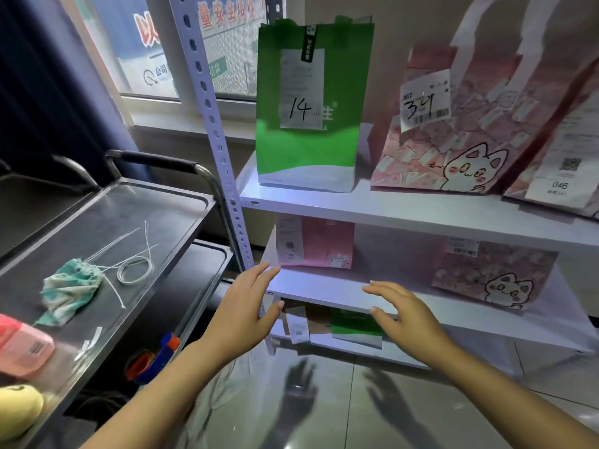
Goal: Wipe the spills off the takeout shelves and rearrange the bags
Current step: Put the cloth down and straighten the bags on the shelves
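- The left hand (241,311) was spread open with fingers extended, holding nothing, in front of the left end of the middle shelf (324,288).
- The right hand (400,314) was likewise open and empty, palm down, its fingers over the front edge of that same shelf; whether it touched the edge could not be told.
- On the top shelf (356,202) a green paper bag (308,150) stood upright at the left, its receipt marked "14".
- Just beside it to the right stood a pink cat-print bag (453,147) with a label marked "34", and a further bag with a white receipt (564,163) leaned at the right edge of the view.
- On the middle shelf a pale pink bag (324,244) sat at the back left, and another cat-print bag (489,273) sat well apart to the right.
- Below, on the lowest shelf, a green-and-white bag (356,325) lay beside a brown bag (311,315).
- To the left, a metal cart (107,202) carried a crumpled teal-and-white cloth (69,288) with loose white cable ties (134,268) touching it.
- A pink object (22,345) and a yellow object (17,408) sat at the cart's near end.
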`<act>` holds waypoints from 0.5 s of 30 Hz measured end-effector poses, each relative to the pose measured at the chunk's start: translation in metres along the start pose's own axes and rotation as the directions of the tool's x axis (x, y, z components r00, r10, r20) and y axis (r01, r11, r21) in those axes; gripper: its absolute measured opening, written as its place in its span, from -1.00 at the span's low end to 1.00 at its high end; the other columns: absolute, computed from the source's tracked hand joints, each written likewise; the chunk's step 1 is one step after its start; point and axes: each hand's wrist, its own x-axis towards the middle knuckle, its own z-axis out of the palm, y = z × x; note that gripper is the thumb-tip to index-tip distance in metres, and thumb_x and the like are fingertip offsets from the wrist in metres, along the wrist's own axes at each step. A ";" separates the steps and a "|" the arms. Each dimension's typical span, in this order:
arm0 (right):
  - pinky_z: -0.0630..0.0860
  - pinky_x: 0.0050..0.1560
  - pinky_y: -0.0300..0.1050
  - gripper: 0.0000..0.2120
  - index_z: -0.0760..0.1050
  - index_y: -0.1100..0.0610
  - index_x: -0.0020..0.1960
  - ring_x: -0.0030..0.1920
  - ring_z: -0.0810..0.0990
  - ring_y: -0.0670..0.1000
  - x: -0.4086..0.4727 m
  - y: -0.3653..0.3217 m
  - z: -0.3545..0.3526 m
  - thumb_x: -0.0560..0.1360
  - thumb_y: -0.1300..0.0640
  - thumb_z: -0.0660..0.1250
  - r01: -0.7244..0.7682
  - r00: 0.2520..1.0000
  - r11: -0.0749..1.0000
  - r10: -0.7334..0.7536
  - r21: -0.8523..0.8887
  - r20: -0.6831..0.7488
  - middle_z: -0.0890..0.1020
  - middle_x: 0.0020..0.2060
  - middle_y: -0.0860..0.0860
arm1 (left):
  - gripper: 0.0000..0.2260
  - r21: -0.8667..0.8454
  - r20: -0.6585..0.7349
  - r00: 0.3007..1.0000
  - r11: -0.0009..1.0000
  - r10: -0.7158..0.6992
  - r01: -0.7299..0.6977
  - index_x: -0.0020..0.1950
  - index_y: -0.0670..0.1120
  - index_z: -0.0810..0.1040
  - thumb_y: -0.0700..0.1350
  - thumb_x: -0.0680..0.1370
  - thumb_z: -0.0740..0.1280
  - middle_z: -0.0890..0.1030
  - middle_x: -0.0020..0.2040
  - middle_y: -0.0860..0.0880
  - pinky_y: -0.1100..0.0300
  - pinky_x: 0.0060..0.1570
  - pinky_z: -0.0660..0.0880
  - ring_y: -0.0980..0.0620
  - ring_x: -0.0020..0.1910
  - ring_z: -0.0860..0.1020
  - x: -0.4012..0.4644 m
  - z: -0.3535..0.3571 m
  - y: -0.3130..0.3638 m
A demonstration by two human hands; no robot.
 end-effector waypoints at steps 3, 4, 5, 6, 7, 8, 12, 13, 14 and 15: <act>0.27 0.21 -0.28 -0.68 0.45 -0.09 0.28 0.29 0.40 -0.12 0.004 0.007 -0.006 0.54 0.10 0.28 -0.023 1.000 1.000 0.023 -0.012 -0.006 0.44 0.26 -0.19 | -0.50 -0.019 -0.014 1.000 1.000 -0.004 0.004 0.46 0.01 0.26 -0.01 0.55 0.31 0.27 0.46 0.03 0.04 0.41 0.24 0.07 0.45 0.20 0.004 0.003 0.002; 0.27 0.22 -0.28 -0.68 0.45 -0.10 0.28 0.30 0.40 -0.12 0.005 0.009 -0.009 0.54 0.09 0.28 -0.032 0.999 0.999 0.032 -0.015 -0.002 0.45 0.28 -0.17 | -0.50 -0.019 -0.016 1.000 1.000 -0.005 0.005 0.46 0.02 0.26 0.00 0.55 0.31 0.27 0.46 0.03 0.06 0.41 0.23 0.07 0.45 0.19 0.006 0.004 0.004; 0.27 0.23 -0.28 -0.67 0.44 -0.10 0.29 0.31 0.40 -0.11 0.005 0.012 -0.012 0.54 0.09 0.27 -0.038 0.999 0.999 0.038 -0.018 0.002 0.44 0.30 -0.16 | -0.50 -0.021 -0.016 1.000 1.000 -0.005 0.005 0.47 0.02 0.26 0.00 0.55 0.31 0.26 0.47 0.04 0.10 0.41 0.21 0.08 0.45 0.18 0.009 0.004 0.006; 0.27 0.24 -0.27 -0.67 0.44 -0.10 0.30 0.31 0.39 -0.10 0.005 0.014 -0.015 0.54 0.08 0.27 -0.046 0.999 0.999 0.047 -0.019 0.006 0.44 0.31 -0.15 | -0.50 -0.026 -0.014 1.000 1.000 -0.006 0.005 0.47 0.03 0.25 0.00 0.55 0.31 0.26 0.47 0.04 0.12 0.40 0.19 0.08 0.45 0.18 0.012 0.005 0.008; 0.28 0.26 -0.24 -0.67 0.43 -0.10 0.30 0.32 0.39 -0.09 0.005 0.017 -0.018 0.54 0.07 0.27 -0.055 0.998 0.998 0.055 -0.019 0.007 0.43 0.32 -0.14 | -0.50 -0.030 -0.013 1.000 1.000 -0.002 0.002 0.47 0.03 0.25 0.00 0.55 0.31 0.25 0.47 0.05 0.14 0.39 0.18 0.08 0.46 0.18 0.015 0.005 0.010; 0.29 0.29 -0.22 -0.67 0.43 -0.10 0.30 0.33 0.38 -0.08 0.005 0.019 -0.022 0.55 0.07 0.27 -0.066 0.998 0.998 0.066 -0.016 0.007 0.43 0.33 -0.14 | -0.50 -0.031 -0.011 1.000 1.000 0.004 -0.004 0.47 0.03 0.25 0.00 0.55 0.31 0.25 0.47 0.05 0.14 0.39 0.17 0.07 0.46 0.18 0.018 0.005 0.013; 0.30 0.33 -0.17 -0.65 0.41 -0.11 0.32 0.35 0.37 -0.07 0.002 0.028 -0.037 0.55 0.05 0.27 -0.108 0.994 0.994 0.108 -0.008 -0.003 0.40 0.36 -0.14 | -0.50 -0.028 0.009 0.998 0.998 0.055 -0.055 0.47 0.04 0.25 0.03 0.55 0.29 0.25 0.47 0.06 0.13 0.39 0.20 0.07 0.44 0.21 0.033 0.012 0.029; 0.30 0.33 -0.16 -0.64 0.40 -0.11 0.33 0.35 0.37 -0.07 0.000 0.031 -0.040 0.55 0.05 0.27 -0.122 0.992 0.992 0.122 -0.008 -0.003 0.39 0.37 -0.13 | -0.49 -0.026 0.027 0.997 0.997 0.071 -0.070 0.48 0.05 0.23 0.05 0.56 0.28 0.23 0.48 0.07 0.13 0.39 0.21 0.08 0.44 0.20 0.037 0.016 0.035; 0.29 0.34 -0.16 -0.63 0.39 -0.11 0.34 0.36 0.36 -0.07 -0.002 0.035 -0.044 0.55 0.04 0.26 -0.136 0.991 0.991 0.136 -0.004 -0.002 0.37 0.38 -0.13 | -0.49 -0.027 0.053 0.995 0.996 0.083 -0.081 0.48 0.05 0.22 0.08 0.56 0.26 0.22 0.48 0.08 0.12 0.39 0.22 0.07 0.45 0.20 0.041 0.021 0.040; 0.29 0.35 -0.15 -0.63 0.38 -0.11 0.35 0.37 0.35 -0.07 -0.005 0.038 -0.047 0.55 0.03 0.26 -0.150 0.989 0.989 0.150 0.003 -0.003 0.36 0.39 -0.13 | -0.48 -0.031 0.076 0.992 0.995 0.098 -0.096 0.48 0.06 0.22 0.12 0.56 0.23 0.22 0.48 0.08 0.10 0.39 0.25 0.06 0.45 0.19 0.045 0.026 0.046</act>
